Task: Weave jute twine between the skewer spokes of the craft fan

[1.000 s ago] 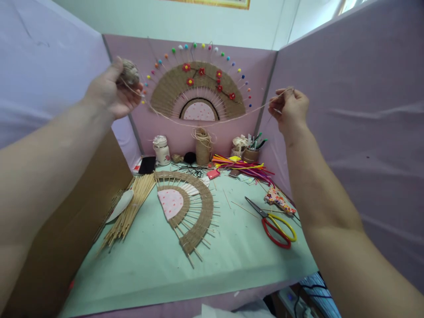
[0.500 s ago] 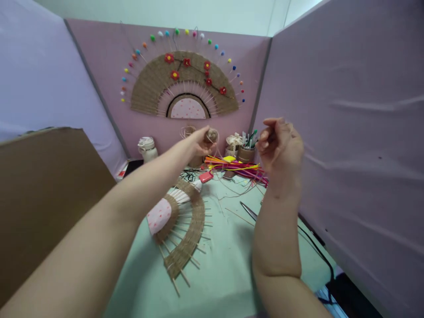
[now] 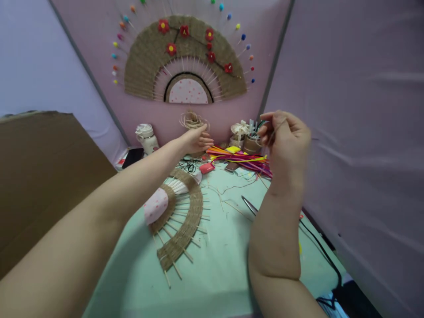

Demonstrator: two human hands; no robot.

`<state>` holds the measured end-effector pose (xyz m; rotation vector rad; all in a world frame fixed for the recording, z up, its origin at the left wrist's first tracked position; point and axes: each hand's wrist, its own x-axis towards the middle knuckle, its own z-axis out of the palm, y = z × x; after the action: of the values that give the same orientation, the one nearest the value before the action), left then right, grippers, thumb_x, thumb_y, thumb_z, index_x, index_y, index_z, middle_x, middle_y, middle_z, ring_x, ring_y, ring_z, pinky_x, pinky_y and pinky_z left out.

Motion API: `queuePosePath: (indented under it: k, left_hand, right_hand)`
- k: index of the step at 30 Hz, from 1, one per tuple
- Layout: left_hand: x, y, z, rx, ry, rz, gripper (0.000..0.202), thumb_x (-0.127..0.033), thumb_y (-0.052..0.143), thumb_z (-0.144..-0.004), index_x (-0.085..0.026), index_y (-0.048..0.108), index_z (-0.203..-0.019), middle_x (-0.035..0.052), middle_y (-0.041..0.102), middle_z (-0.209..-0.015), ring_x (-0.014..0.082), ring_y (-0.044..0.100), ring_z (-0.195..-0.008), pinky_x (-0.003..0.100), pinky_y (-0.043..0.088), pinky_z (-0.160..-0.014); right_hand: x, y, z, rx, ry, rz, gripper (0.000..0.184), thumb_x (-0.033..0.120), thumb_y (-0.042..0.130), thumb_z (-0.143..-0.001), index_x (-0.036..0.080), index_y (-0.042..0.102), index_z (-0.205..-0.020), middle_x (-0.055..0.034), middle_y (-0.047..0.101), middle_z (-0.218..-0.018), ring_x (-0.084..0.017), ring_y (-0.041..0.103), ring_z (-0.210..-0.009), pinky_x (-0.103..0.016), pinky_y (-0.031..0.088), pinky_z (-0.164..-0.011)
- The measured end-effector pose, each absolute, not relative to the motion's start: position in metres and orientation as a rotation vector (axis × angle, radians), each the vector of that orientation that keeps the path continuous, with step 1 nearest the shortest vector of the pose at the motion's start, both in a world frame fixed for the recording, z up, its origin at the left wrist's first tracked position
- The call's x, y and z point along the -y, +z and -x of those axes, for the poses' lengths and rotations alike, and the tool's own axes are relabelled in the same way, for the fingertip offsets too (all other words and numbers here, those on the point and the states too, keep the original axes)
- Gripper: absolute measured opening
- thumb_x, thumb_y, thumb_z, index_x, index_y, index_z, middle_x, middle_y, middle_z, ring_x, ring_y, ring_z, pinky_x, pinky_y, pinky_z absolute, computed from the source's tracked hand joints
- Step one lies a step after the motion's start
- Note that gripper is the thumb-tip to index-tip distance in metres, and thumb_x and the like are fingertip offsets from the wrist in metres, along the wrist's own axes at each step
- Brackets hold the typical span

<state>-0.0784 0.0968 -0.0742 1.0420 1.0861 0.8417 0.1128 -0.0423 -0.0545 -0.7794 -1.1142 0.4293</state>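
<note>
My left hand (image 3: 198,141) reaches to the back of the table, its fingers stretched out and nothing visible in them. Just behind it are loose loops of tan twine (image 3: 191,120); whatever they rest on is mostly hidden by the hand. My right hand (image 3: 286,137) is raised at the right, fingers curled in a pinch on a thin strand of twine (image 3: 281,122). Below my left forearm lies a partly woven fan (image 3: 195,203) with bare sticks poking out past its woven band and a pink-dotted half-round (image 3: 156,206) at its centre.
A finished woven fan (image 3: 139,66) with red flowers hangs on the back panel. Along the back stand a white bottle (image 3: 146,138), coloured strips (image 3: 241,160) and a pen holder (image 3: 251,145). Scissors (image 3: 249,205) lie beside my right forearm. Cardboard (image 3: 49,185) stands at left.
My left hand has let go of the ball of twine, which no longer shows, and its fingers have straightened. My right hand stays raised with the strand. The view has tipped downward.
</note>
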Motion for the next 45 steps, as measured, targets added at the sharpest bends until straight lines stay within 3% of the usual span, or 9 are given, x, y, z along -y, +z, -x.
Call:
queuePosePath:
  k: [5, 9, 13, 18, 24, 29, 34, 42, 45]
  left_hand:
    - [-0.003, -0.089, 0.179, -1.225, 0.959, -1.254, 0.033, -0.03, 0.071, -0.075, -0.016, 0.061, -0.103, 0.0149, 0.069, -0.1, 0.0211, 0.068, -0.086, 0.034, 0.053, -0.08]
    - [0.057, -0.122, 0.248, -1.409, 1.101, -1.153, 0.038, -0.032, 0.075, -0.069, -0.019, 0.062, -0.102, 0.0109, 0.068, -0.103, 0.0212, 0.065, -0.096, 0.032, 0.053, -0.082]
    - [0.078, -0.154, 0.266, -1.609, 1.271, -0.931, 0.026, -0.025, 0.075, -0.067, -0.02, 0.061, -0.088, 0.0067, 0.066, -0.1, 0.0215, 0.059, -0.108, 0.031, 0.051, -0.084]
    - [0.08, -0.174, 0.256, -1.744, 1.304, -0.876, 0.039, -0.023, 0.075, -0.068, -0.025, 0.056, -0.102, 0.0085, 0.051, -0.128, 0.0229, 0.049, -0.121, 0.029, 0.049, -0.083]
    - [0.079, -0.185, 0.257, -1.623, 1.434, -0.729, 0.042, -0.013, 0.073, -0.067, -0.023, 0.057, -0.105, 0.0076, 0.053, -0.118, 0.0169, 0.06, -0.1, 0.021, 0.052, -0.068]
    - [0.077, -0.185, 0.256, -1.326, 1.481, -0.451, 0.036, 0.002, 0.059, -0.073, -0.013, 0.058, -0.106, 0.0042, 0.067, -0.078, 0.0116, 0.063, -0.06, 0.023, 0.054, -0.065]
    - [0.084, -0.183, 0.252, -1.103, 1.19, -0.366, 0.033, 0.0, 0.055, -0.078, -0.006, 0.061, -0.109, 0.0131, 0.073, -0.08, 0.0237, 0.071, -0.07, 0.036, 0.059, -0.073]
    - [0.094, -0.168, 0.255, -0.999, 1.268, -0.418, 0.045, -0.001, 0.052, -0.08, -0.009, 0.054, -0.124, 0.0114, 0.075, -0.084, 0.0231, 0.072, -0.074, 0.036, 0.059, -0.076]
    - [0.097, -0.163, 0.257, -0.972, 1.334, -0.448, 0.049, -0.002, 0.052, -0.079, -0.013, 0.054, -0.127, 0.0095, 0.075, -0.086, 0.0234, 0.072, -0.08, 0.036, 0.058, -0.081]
  right_hand:
    - [0.029, -0.079, -0.118, 1.546, 0.336, 1.143, 0.008, 0.028, 0.065, -0.078, 0.021, 0.061, -0.08, -0.0023, 0.062, -0.073, -0.016, 0.058, -0.074, -0.026, 0.042, -0.063]
    - [0.023, -0.088, -0.108, 2.009, 0.422, 1.499, 0.04, 0.023, 0.085, -0.051, 0.02, 0.063, -0.085, -0.005, 0.067, -0.084, -0.02, 0.06, -0.08, -0.027, 0.043, -0.068]
    - [0.01, -0.102, -0.067, 2.209, 0.511, 1.481, 0.036, 0.035, 0.074, -0.07, 0.019, 0.064, -0.1, -0.0081, 0.07, -0.093, -0.02, 0.062, -0.08, -0.027, 0.043, -0.069]
    - [-0.019, -0.161, -0.01, 2.316, 0.629, 1.658, 0.032, 0.033, 0.064, -0.082, 0.014, 0.063, -0.107, -0.0117, 0.069, -0.104, -0.021, 0.063, -0.093, -0.025, 0.044, -0.077]
    - [-0.031, -0.195, 0.004, 2.289, 0.691, 1.687, 0.05, 0.038, 0.063, -0.081, 0.009, 0.057, -0.121, -0.0198, 0.064, -0.116, -0.029, 0.061, -0.105, -0.031, 0.045, -0.084]
    - [-0.03, -0.194, 0.001, 2.263, 0.763, 1.641, 0.05, 0.043, 0.065, -0.08, 0.011, 0.06, -0.118, -0.0155, 0.068, -0.109, -0.024, 0.064, -0.096, -0.028, 0.047, -0.08]
    - [-0.027, -0.186, 0.001, 2.061, 0.983, 1.533, 0.046, 0.045, 0.063, -0.081, 0.013, 0.062, -0.115, -0.0086, 0.071, -0.088, -0.018, 0.066, -0.077, -0.026, 0.049, -0.071]
    - [-0.012, -0.136, -0.016, 1.741, 0.854, 1.268, 0.044, 0.045, 0.051, -0.088, 0.013, 0.057, -0.117, -0.0127, 0.066, -0.114, -0.018, 0.062, -0.099, -0.026, 0.048, -0.08]
    - [0.003, -0.119, -0.019, 1.666, 1.046, 1.149, 0.044, 0.048, 0.045, -0.091, 0.015, 0.055, -0.118, -0.0128, 0.066, -0.113, -0.017, 0.064, -0.096, -0.026, 0.05, -0.077]
